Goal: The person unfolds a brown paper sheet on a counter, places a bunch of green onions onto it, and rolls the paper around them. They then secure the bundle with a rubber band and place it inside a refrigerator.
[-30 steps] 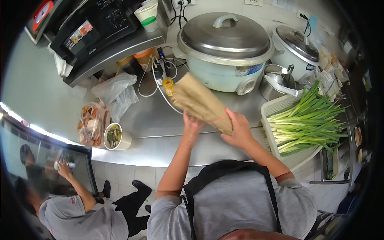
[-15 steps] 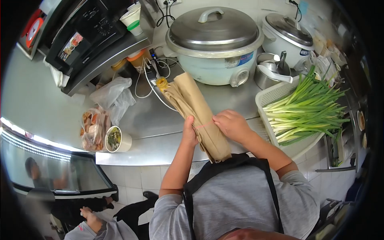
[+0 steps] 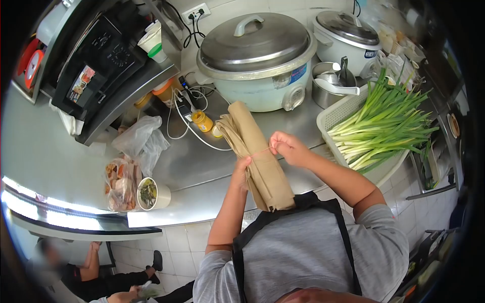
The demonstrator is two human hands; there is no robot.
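Observation:
A rolled bundle of brown paper bags [image 3: 258, 169] is tilted over the counter's front edge, its lower end close to my apron. My left hand [image 3: 241, 172] is closed around the bundle's left side, thumb on top. A thin pinkish rubber band [image 3: 261, 151] runs across the bundle's middle. My right hand [image 3: 289, 148] pinches this band at the right and stretches it away from the paper. Beyond the bundle's top left stands an open jar of yellow paste [image 3: 202, 122], with a small round yellow lid [image 3: 217, 132] beside it.
A large rice cooker [image 3: 252, 86] stands behind the bundle. To the right are a metal pot [image 3: 323, 96] and a basket [image 3: 328, 121] of green onions [image 3: 376, 131]. At left lie bagged food [image 3: 121, 184] and a paper cup [image 3: 160, 196]. Other people are at lower left.
My right hand has moved off the bundle's edge, drawing the rubber band out to the right. The bundle has shifted slightly in view, so the yellow jar shows fully.

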